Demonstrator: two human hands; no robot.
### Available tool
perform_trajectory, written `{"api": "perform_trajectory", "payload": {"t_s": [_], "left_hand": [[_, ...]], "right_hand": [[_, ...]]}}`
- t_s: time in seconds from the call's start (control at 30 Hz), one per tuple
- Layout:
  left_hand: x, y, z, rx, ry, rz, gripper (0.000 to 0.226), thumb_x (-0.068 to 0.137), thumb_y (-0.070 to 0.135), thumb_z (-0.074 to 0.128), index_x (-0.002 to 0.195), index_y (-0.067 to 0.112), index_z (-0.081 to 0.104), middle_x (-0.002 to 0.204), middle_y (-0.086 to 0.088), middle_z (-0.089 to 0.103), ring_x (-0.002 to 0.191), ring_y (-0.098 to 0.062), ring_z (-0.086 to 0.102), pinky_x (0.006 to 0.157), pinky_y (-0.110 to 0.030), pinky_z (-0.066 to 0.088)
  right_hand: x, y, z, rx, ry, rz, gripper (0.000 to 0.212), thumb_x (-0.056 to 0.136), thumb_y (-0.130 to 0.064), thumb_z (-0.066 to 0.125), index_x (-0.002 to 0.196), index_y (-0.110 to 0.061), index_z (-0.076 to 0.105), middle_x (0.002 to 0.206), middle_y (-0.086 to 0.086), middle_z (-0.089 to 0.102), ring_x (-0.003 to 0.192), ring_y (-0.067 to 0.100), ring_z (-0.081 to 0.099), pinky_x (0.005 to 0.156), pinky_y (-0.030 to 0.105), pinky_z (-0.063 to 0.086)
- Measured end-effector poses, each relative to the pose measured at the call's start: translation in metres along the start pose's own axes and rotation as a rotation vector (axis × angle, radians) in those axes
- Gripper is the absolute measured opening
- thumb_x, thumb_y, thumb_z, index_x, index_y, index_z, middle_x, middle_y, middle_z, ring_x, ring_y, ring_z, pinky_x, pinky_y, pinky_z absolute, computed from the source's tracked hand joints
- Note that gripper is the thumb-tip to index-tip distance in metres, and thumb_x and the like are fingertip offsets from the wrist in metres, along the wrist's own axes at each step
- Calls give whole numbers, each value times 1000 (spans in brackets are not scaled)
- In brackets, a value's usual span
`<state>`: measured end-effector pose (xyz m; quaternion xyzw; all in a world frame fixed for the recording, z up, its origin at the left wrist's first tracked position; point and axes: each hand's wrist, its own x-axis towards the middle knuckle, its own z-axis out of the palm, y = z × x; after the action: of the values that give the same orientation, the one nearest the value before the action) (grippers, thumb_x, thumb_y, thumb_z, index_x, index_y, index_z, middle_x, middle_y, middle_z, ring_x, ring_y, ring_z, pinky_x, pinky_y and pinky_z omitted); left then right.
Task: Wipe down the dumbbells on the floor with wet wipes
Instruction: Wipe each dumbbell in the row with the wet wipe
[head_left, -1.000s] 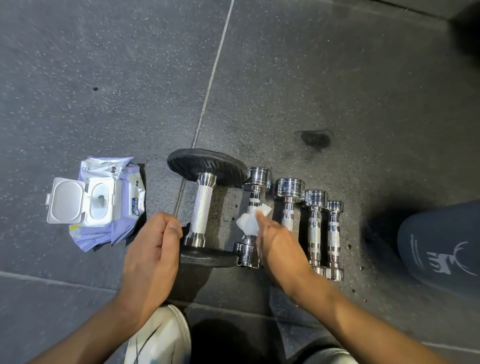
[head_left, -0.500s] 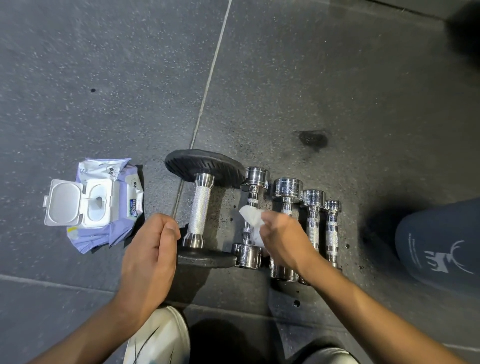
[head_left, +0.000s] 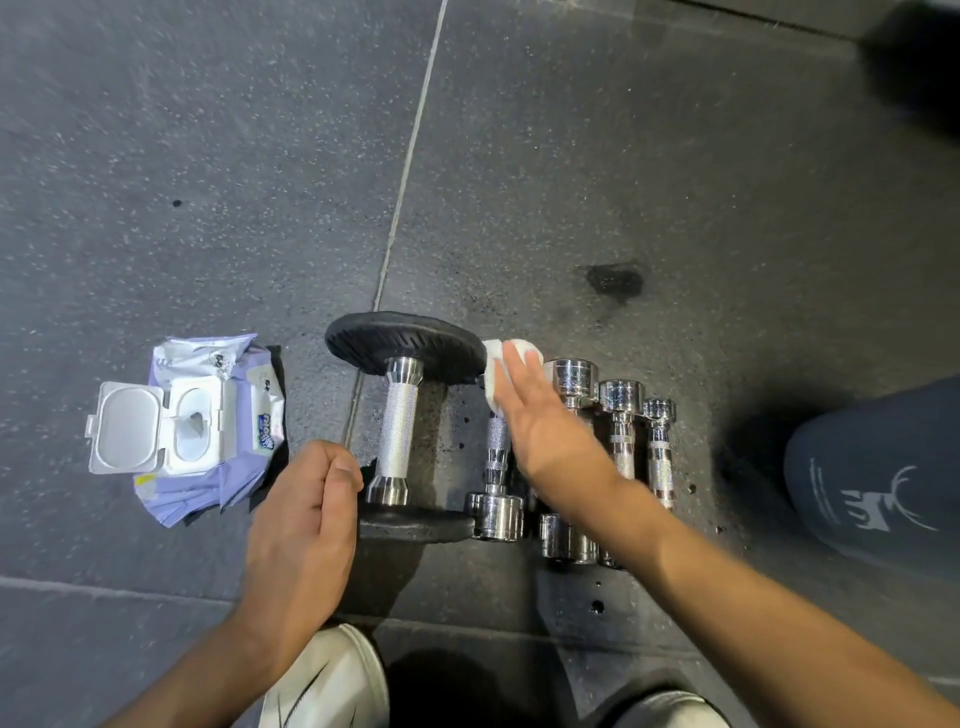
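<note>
At frame centre we find the right hand, fingers flat, pressing the wet wipe on the far head of the first chrome dumbbell, left hand loosely curled, empty; we judge three smaller dumbbells rightward not yet wiped.

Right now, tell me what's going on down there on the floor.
A person is cleaning gym weights on the floor. The right hand presses a white wet wipe flat against the far head of the chrome dumbbell next to the black-plated dumbbell. The left hand hangs loosely curled beside that black one, holding nothing. The wipes pack lies to the left, lid open.
</note>
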<state>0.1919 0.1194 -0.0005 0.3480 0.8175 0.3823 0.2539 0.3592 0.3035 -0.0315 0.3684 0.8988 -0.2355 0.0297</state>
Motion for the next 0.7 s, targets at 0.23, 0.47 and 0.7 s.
{"api": "perform_trajectory", "payload": {"t_s": [0.23,0.47,0.7], "left_hand": [[-1,-1,1,4,8,-1,26,96,37,34,82,24,52,79,7,57,77,-14,56,70,-41,43],[-1,-4,3,4,-1,35,22,98,29,37,83,24,53,81,6,58,80,-15,57,73,-42,43],[-1,-5,3,26,-26,33,23,98,26,37,82,25,53,85,7,59,83,-16,56,73,-34,39]], "right_hand": [[-50,-9,17,-104,-12,-61,72,68,19,73,134,-8,64,148,11,54,133,28,56,109,34,29],[-77,0,-2,266,-116,40,35,101,-5,50,129,-17,66,127,0,65,116,18,60,100,33,49],[-55,39,-61,264,432,115,25,97,2,56,113,-11,71,102,-1,70,89,9,62,83,9,44]]}}
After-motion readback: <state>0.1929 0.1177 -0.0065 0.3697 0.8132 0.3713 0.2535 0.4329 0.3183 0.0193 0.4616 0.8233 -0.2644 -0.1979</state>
